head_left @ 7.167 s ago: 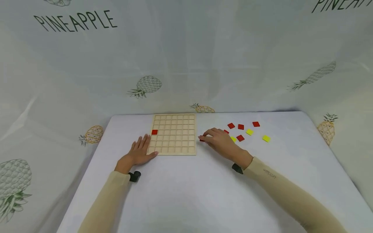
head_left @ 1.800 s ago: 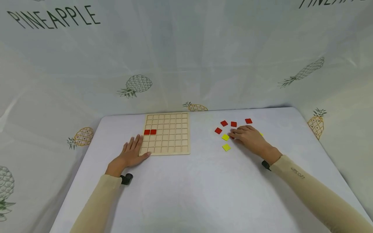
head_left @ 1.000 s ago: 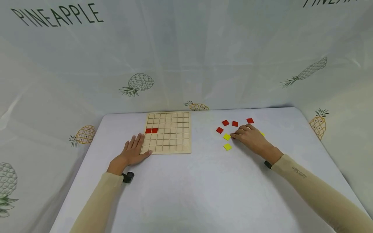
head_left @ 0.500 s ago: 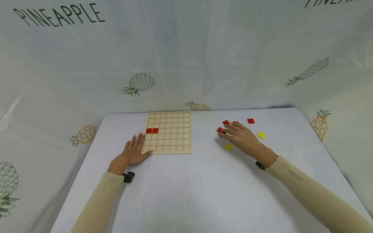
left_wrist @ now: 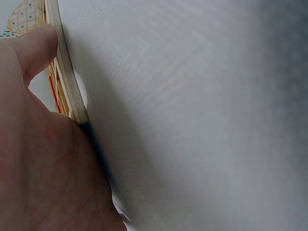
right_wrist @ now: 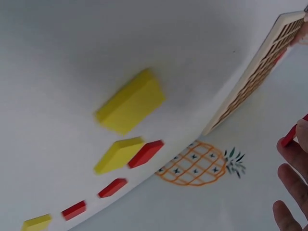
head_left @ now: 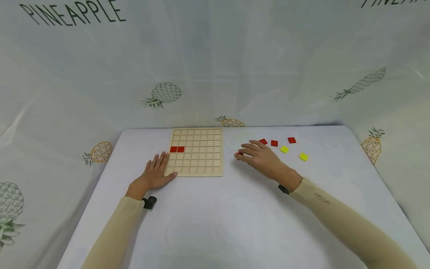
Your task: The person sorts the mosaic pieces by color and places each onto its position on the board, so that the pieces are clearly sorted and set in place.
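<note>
So the right hand (head_left: 261,160) has a red tile (right_wrist: 289,136) pinched in its fingers, just right of the board (head_left: 201,163), left hand (head_left: 152,176) straight-fingered at its left edge.

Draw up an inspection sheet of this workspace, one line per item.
Surface: white table, smooth, no spills seen.
Job's things: grid board lying flat; two seated tiles, both red, side by side at the left end of one row; loose red tiles and yellow tiles scattered right of it.
Clutter: nothing seen.
Left hand: fingers spread at the board's left edge, thumb on its near edge.
Right hand: pinches a held tile, red, apart from the board.
Cables: nothing seen.
Surroundings: pineapple-print sheet behind.
</note>
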Available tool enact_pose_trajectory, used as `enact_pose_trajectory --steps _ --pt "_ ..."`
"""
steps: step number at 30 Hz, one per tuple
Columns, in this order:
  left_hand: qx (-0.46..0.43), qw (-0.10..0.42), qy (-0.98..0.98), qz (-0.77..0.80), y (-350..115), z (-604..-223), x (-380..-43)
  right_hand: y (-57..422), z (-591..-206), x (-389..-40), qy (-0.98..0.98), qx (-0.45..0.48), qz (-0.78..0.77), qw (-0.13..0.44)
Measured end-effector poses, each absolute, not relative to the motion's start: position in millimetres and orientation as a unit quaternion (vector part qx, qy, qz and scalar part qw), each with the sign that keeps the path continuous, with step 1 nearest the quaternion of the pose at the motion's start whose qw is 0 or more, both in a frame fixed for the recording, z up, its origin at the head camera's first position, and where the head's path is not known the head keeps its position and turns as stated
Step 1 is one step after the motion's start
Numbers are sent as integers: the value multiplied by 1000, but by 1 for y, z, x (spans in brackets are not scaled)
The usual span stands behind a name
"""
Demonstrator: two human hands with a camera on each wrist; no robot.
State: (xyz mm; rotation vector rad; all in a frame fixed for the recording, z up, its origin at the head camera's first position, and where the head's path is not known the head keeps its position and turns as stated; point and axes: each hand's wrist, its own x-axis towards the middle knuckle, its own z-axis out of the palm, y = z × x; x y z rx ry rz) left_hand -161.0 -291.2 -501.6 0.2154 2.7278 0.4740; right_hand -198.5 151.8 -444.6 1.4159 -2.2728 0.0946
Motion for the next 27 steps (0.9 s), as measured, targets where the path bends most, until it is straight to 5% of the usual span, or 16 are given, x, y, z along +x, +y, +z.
enact_pose_trajectory --steps 27 --pt "68 187 966 163 -291 -503 -163 37 -447 -226 -823 520 101 206"
